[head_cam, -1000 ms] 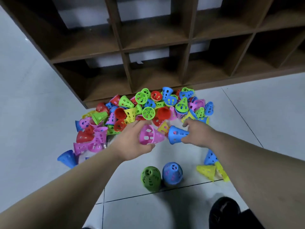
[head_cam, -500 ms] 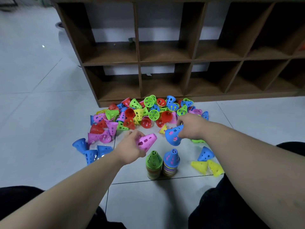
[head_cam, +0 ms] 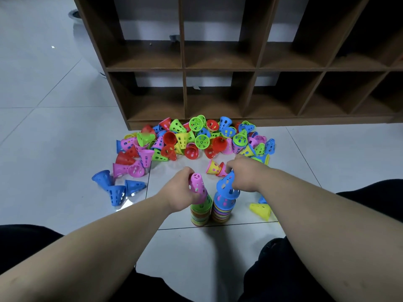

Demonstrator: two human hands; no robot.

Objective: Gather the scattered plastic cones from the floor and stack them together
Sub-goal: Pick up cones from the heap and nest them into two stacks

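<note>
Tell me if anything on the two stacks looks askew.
The blue cone in the right hand hangs tilted over the right stack, not seated. The pink cone in the left hand stands nearly straight over the left stack. Nothing looks damaged.

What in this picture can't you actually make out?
Head view only.
- Whether the pink cone is fully seated on the left stack: the left hand covers part of its rim.
- How many cones either stack holds: rims too small to count.
- Cones low in the pile: buried under others.
- Floor blue cone beside the right forearm: mostly hidden by it.
</note>
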